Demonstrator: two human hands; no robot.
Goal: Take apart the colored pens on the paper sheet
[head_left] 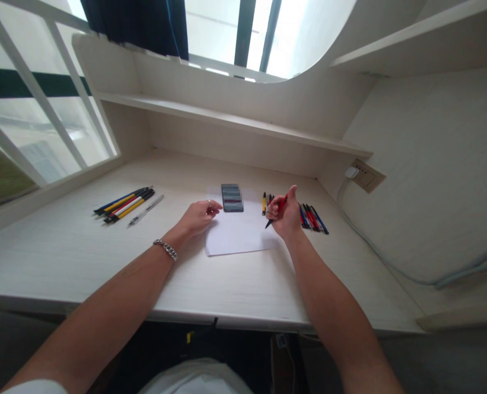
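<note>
A white sheet of paper (237, 232) lies on the desk in front of me. My right hand (287, 214) is closed round a red pen (277, 210), its dark tip pointing down toward the sheet's right side and its thumb raised. My left hand (197, 216) rests at the sheet's left edge, fingers loosely curled with their tips on the paper; it holds nothing. A metal bracelet (166, 249) sits on that wrist. A phone (232, 197) lies at the top of the sheet.
Several pens (125, 204) lie grouped at the left of the white desk (83, 257), another group of pens (314, 217) just right of my right hand, and a yellow pen (264, 203) near the phone. A wall socket (365, 175) with a cable is at the right.
</note>
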